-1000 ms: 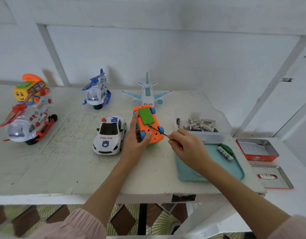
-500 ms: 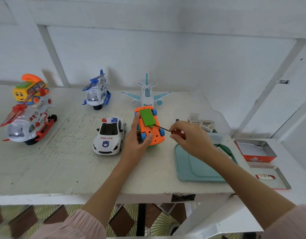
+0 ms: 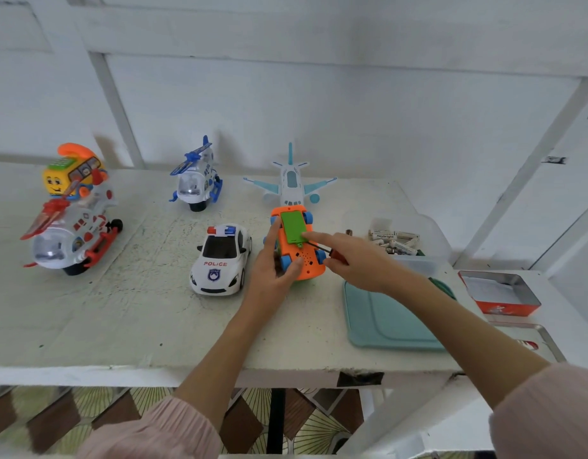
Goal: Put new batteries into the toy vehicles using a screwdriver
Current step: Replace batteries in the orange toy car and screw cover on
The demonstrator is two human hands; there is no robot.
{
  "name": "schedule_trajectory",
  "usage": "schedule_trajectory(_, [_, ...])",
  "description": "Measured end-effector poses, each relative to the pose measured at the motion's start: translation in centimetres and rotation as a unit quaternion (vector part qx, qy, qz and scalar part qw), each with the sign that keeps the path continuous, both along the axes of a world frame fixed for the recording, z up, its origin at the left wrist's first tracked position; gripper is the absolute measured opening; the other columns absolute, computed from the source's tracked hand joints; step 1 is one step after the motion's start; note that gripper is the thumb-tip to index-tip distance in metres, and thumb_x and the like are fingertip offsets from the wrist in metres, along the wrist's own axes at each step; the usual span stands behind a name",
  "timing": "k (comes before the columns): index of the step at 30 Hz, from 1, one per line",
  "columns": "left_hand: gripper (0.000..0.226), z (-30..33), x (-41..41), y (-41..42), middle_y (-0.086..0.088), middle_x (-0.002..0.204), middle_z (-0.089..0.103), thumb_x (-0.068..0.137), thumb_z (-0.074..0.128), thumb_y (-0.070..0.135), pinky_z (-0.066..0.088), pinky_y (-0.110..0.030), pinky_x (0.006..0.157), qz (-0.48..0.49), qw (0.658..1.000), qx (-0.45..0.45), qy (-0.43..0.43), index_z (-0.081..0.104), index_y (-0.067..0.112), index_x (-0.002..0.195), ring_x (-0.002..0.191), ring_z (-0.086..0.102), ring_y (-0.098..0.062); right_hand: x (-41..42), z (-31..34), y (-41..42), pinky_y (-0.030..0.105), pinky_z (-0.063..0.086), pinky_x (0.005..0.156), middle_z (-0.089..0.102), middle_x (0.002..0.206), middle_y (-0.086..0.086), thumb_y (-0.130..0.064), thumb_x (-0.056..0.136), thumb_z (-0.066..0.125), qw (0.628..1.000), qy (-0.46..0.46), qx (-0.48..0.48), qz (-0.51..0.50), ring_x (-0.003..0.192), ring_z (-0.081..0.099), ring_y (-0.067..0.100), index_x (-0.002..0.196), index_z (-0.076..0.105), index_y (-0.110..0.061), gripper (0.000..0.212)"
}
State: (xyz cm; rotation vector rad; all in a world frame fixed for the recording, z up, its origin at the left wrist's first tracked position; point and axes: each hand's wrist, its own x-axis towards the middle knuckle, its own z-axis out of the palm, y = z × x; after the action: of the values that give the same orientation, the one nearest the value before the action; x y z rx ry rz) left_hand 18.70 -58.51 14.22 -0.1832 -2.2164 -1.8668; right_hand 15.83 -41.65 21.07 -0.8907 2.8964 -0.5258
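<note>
An orange toy car [image 3: 307, 261] lies upside down on the white table, its green battery cover [image 3: 293, 226] facing up. My left hand [image 3: 274, 270] grips the car's left side, thumb near a blue wheel. My right hand [image 3: 355, 260] holds a small red-handled screwdriver [image 3: 334, 255], and its thin black shaft points at the screw tab below the cover. My right index finger stretches out along the shaft and touches the cover's lower edge. Loose batteries [image 3: 397, 241] lie in a clear container at the right.
A white police car [image 3: 221, 260] stands left of the orange car. A toy plane [image 3: 291, 183], blue helicopter [image 3: 196, 180], red helicopter [image 3: 72, 235] and yellow bus [image 3: 72, 170] line the back and left. A teal tray [image 3: 385, 323] and red tin [image 3: 499, 293] sit right.
My right hand has moved left from over the teal tray to the car, bringing the screwdriver tip onto the battery cover's screw. My index finger now reaches onto the cover.
</note>
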Motion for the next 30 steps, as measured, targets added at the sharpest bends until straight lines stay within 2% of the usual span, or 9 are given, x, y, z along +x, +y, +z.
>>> schedule_trajectory(5, [0.071,-0.2,0.0,-0.1,0.002,0.14,0.044,0.093,0.058,0.012,0.052,-0.024,0.09,0.004,1.0,-0.012,0.001,0.017,0.053,0.135,0.119,0.055,-0.014,0.0,0.5,0.0,0.025,0.039,0.064,0.042,0.07,-0.016,-0.014,0.095,0.04,1.0,-0.005,-0.018,-0.01,0.061,0.04,0.001,0.138,0.035,-0.037,0.05])
schedule_trajectory(9, [0.075,-0.3,-0.1,-0.1,0.016,0.136,0.045,0.088,0.059,0.026,0.051,-0.023,0.089,0.004,1.0,-0.03,-0.006,0.016,0.039,0.148,0.118,0.053,-0.008,0.5,0.7,0.7,0.019,0.035,0.056,0.041,0.067,-0.016,-0.014,0.095,0.042,1.0,0.004,-0.023,-0.014,0.058,0.039,0.002,0.136,0.039,-0.038,0.048])
schedule_trajectory(14, [0.075,-0.7,-0.4,-0.3,0.003,0.141,0.044,0.092,0.06,0.014,0.051,-0.016,0.088,-0.005,1.0,-0.02,-0.009,0.016,0.031,0.151,0.116,0.055,-0.007,1.5,0.7,2.1,0.024,0.039,0.062,0.041,0.069,-0.017,-0.015,0.095,0.045,0.998,0.003,-0.049,-0.025,0.061,0.041,0.002,0.134,0.041,-0.039,0.046])
schedule_trajectory(18, [0.073,0.0,-0.5,-0.2,0.01,0.136,0.041,0.091,0.06,0.008,0.049,-0.01,0.082,-0.011,1.0,0.002,-0.007,0.019,0.035,0.145,0.113,0.053,-0.002,2.7,0.6,4.0,0.029,0.042,0.07,0.048,0.073,-0.012,-0.015,0.094,0.048,0.997,0.001,-0.067,-0.032,0.065,0.043,0.004,0.133,0.043,-0.041,0.047])
schedule_trajectory(22, [0.073,0.7,-0.6,-0.1,0.007,0.137,0.039,0.091,0.058,0.0,0.049,-0.008,0.078,0.001,0.999,0.032,0.016,0.019,0.03,0.146,0.108,0.056,0.002,3.9,0.4,6.2,0.031,0.046,0.079,0.053,0.085,-0.021,-0.018,0.094,0.049,0.997,-0.006,-0.058,-0.045,0.076,0.047,0.0,0.131,0.042,-0.046,0.047])
schedule_trajectory(24, [0.071,1.5,-0.4,0.0,0.012,0.133,0.041,0.091,0.056,-0.001,0.051,-0.009,0.078,0.007,0.999,0.024,0.028,0.019,0.028,0.144,0.097,0.06,0.008,4.4,0.4,7.2,0.028,0.046,0.078,0.055,0.089,-0.021,-0.019,0.094,0.048,0.997,-0.015,-0.044,-0.061,0.076,0.049,0.001,0.131,0.042,-0.046,0.047])
schedule_trajectory(26, [0.066,2.1,-0.4,0.0,0.022,0.119,0.041,0.092,0.055,-0.001,0.051,-0.01,0.076,0.017,0.999,0.006,0.042,0.02,0.03,0.138,0.088,0.06,0.015,4.8,0.3,7.5,0.025,0.043,0.072,0.048,0.08,-0.023,-0.019,0.095,0.046,0.997,-0.035,-0.004,-0.067,0.069,0.045,0.0,0.132,0.041,-0.044,0.045])
schedule_trajectory(29, [0.072,2.6,-0.9,-0.5,0.014,0.127,0.04,0.091,0.061,0.01,0.054,-0.02,0.085,0.036,0.998,-0.028,0.051,0.019,0.034,0.144,0.104,0.059,-0.003,5.1,0.3,6.2,0.023,0.04,0.068,0.053,0.095,-0.015,-0.023,0.096,0.044,0.997,-0.054,0.052,-0.037,0.076,0.045,0.005,0.134,0.039,-0.044,0.044])
schedule_trajectory(30, [0.073,2.7,-1.1,-0.7,0.011,0.131,0.039,0.09,0.063,0.012,0.053,-0.017,0.083,0.037,0.997,-0.033,0.053,0.019,0.037,0.143,0.11,0.056,-0.01,5.0,0.2,5.5,0.024,0.041,0.071,0.056,0.102,-0.01,-0.024,0.097,0.043,0.996,-0.055,0.065,-0.022,0.08,0.046,0.007,0.134,0.038,-0.045,0.043])
